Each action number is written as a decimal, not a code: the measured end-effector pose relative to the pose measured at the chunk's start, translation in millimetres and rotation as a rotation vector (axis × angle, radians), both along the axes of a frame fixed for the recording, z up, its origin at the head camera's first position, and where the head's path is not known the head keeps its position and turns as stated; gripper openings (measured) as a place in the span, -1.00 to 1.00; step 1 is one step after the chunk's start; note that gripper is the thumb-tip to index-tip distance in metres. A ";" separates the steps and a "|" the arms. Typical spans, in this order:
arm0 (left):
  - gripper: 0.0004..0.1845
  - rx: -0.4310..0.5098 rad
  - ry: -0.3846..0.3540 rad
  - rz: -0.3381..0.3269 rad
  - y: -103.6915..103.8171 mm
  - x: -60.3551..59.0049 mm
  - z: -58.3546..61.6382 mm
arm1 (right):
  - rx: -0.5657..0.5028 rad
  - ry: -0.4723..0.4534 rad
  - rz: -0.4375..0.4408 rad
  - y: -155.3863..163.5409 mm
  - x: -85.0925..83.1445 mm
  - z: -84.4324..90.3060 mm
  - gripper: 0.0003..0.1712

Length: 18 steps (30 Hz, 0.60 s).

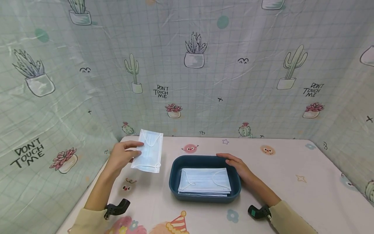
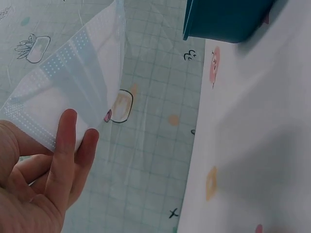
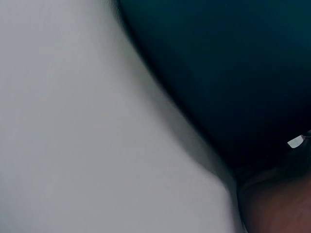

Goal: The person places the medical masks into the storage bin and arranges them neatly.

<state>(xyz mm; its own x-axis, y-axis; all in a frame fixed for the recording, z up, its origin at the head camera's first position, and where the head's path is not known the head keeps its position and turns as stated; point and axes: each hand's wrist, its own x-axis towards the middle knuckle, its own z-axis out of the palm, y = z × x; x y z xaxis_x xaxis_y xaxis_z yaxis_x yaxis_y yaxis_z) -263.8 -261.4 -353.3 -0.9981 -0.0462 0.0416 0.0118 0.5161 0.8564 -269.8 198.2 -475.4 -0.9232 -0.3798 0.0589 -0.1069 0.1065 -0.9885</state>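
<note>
Raised above the left part of the table, my left hand (image 1: 121, 155) pinches a light blue face mask (image 1: 150, 151) by its side edge. In the left wrist view the fingers (image 2: 65, 155) lie against the lower part of that mask (image 2: 73, 73), which has white dotted seams. A dark blue plastic bin (image 1: 172, 182) stands at the middle of the table, with a stack of face masks (image 1: 204, 180) lying flat inside. On the bin's far right corner rests my right hand (image 1: 238, 165), fingers stretched along the rim. Its thumb is hidden.
The bin sits on a pale table (image 1: 277, 172) printed with cartoon figures. Behind and at both sides hangs a grid-patterned curtain (image 1: 187, 84) with potted plants drawn on it. Black wrist devices (image 1: 117, 208) are strapped near both sleeves.
</note>
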 end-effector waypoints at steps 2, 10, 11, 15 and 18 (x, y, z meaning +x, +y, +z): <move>-0.59 0.006 0.001 -0.004 1.7 0.6 1.0 | -0.001 0.000 -0.005 -0.5 0.0 -0.3 -0.47; -0.59 0.042 0.007 -0.029 7.5 3.1 4.6 | 0.006 0.008 -0.009 0.4 -1.4 -0.7 -0.47; -0.59 0.047 0.009 -0.036 8.7 3.1 4.5 | 0.007 0.008 -0.009 0.6 -1.4 -0.6 -0.47; -0.59 0.069 0.019 -0.073 14.4 3.5 3.5 | 0.011 0.005 -0.013 0.6 -0.9 0.2 -0.47; -0.60 0.090 0.015 -0.084 18.5 3.9 2.6 | 0.014 0.006 -0.012 0.8 -0.7 0.2 -0.47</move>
<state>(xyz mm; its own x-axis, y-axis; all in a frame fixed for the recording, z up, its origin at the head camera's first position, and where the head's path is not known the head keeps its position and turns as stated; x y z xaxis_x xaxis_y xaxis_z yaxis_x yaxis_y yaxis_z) -259.9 -242.9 -350.8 -0.9979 0.0332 0.0561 0.0650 0.4334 0.8989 -270.5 199.0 -475.3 -0.9273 -0.3697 0.0591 -0.1112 0.1214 -0.9864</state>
